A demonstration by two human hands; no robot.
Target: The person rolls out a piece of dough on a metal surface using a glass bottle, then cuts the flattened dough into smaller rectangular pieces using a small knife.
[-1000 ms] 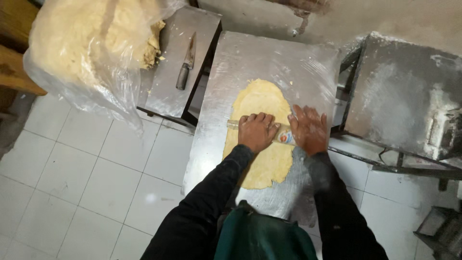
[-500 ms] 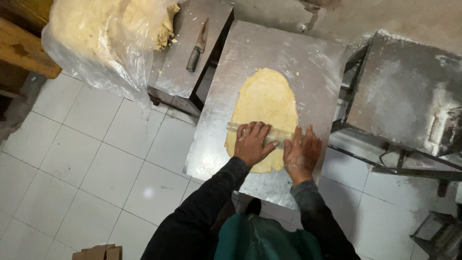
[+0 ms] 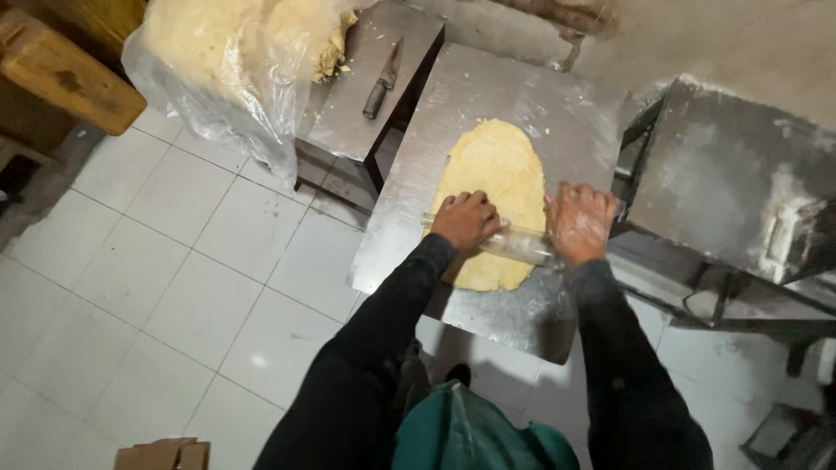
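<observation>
Yellow dough [image 3: 495,187] lies flat on the steel worktop [image 3: 566,96] beneath a clear rolling pin [image 3: 521,244], left hand [image 3: 467,219] and right hand [image 3: 578,222] pressing on it, knife [image 3: 381,80] well apart.

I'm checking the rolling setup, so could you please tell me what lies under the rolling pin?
Under the rolling pin lies the yellow dough sheet, spread on the metal table. Both hands cover the pin's ends, hiding the dough beneath.

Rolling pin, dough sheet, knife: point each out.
rolling pin [image 3: 520,244], head view, clear middle section between the hands
dough sheet [image 3: 496,165], head view, upper middle of the yellow surface
knife [image 3: 375,97], head view, dark handle
</observation>
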